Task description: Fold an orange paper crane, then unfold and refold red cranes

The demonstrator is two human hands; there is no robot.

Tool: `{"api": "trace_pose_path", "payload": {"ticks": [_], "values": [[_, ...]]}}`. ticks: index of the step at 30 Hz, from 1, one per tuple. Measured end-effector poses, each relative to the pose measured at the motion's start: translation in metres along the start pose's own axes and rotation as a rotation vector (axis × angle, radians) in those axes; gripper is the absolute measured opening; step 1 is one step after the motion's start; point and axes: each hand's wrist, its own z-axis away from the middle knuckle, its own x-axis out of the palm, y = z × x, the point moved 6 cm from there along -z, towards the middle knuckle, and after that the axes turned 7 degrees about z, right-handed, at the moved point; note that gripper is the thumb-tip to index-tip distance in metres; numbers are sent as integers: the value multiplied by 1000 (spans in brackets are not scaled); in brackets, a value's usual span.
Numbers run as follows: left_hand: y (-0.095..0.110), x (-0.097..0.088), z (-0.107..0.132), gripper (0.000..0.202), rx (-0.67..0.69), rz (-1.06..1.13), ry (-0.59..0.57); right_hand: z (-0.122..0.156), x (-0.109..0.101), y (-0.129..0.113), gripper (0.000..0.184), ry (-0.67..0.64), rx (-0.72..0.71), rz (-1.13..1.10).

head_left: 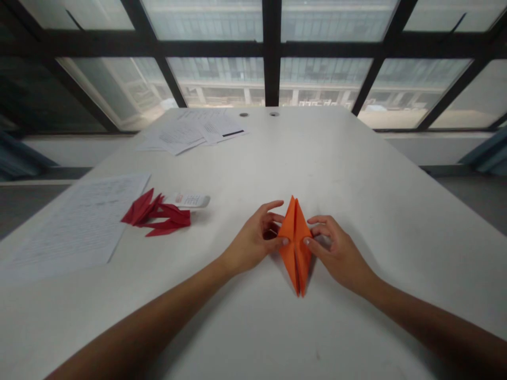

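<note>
A folded orange paper (295, 244), a long diamond shape with a centre crease, lies on the white table (356, 174) in front of me. My left hand (255, 240) pinches its left edge with thumb and curled fingers. My right hand (335, 250) pinches the right edge the same way. Both hands rest on the tabletop on either side of the paper.
A finished red paper figure (156, 215) lies to the left, beside a small white card (192, 200). A printed sheet (75, 224) covers the near left of the table. More printed sheets (194, 133) lie at the far end, below dark-framed windows (271, 53).
</note>
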Motion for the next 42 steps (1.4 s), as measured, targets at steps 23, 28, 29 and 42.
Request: {"api": "trace_pose_path", "payload": {"ticks": [23,28,29,42], "values": [[2,0,2,36,-57,128,80,-1,8,0,32,-63,53,-251],[1,2,4,72,-78,7,85,-2,4,-1,28,-20,39,-260],[3,3,5,77,-82,-75,60,-3,2,-1,26,-6,40,-246],[17,23,14,43,225,-1111,-232,-5,1,-25,21,-165,-236,312]]}}
